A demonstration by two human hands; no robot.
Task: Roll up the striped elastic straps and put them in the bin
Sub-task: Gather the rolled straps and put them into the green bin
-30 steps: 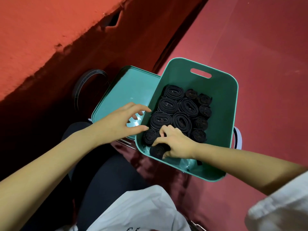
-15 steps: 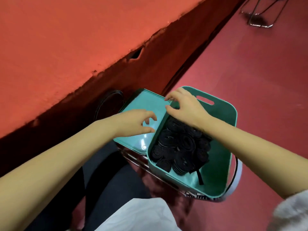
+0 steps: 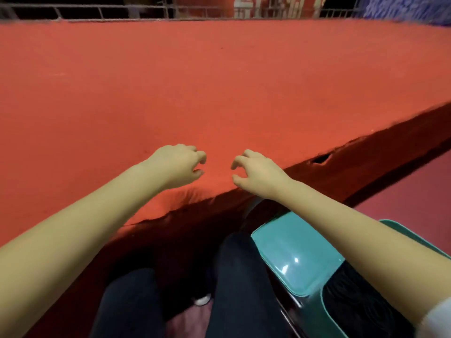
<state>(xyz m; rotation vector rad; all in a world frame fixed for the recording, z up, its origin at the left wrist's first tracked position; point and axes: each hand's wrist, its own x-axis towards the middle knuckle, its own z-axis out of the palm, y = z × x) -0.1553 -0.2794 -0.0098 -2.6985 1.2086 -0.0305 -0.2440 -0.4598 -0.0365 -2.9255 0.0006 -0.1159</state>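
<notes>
My left hand (image 3: 179, 164) and my right hand (image 3: 256, 170) hover side by side over the near edge of a red cloth-covered table (image 3: 219, 93). Both have loosely curled fingers and hold nothing. At the bottom right, under my right forearm, lies the green bin (image 3: 314, 303), with dark rolled straps (image 3: 346, 296) partly visible inside. No loose strap shows on the table.
A lighter teal lid or second bin (image 3: 288, 254) lies beside the green bin. My dark-trousered legs (image 3: 234, 289) are below the table edge. A tear in the cloth edge (image 3: 321, 158) shows at right. A metal railing (image 3: 122, 11) runs behind the table.
My head has turned up from the bin to the table. My right hand left the bin, and both hands rose over the table's near edge. The bin slid to the bottom right of view.
</notes>
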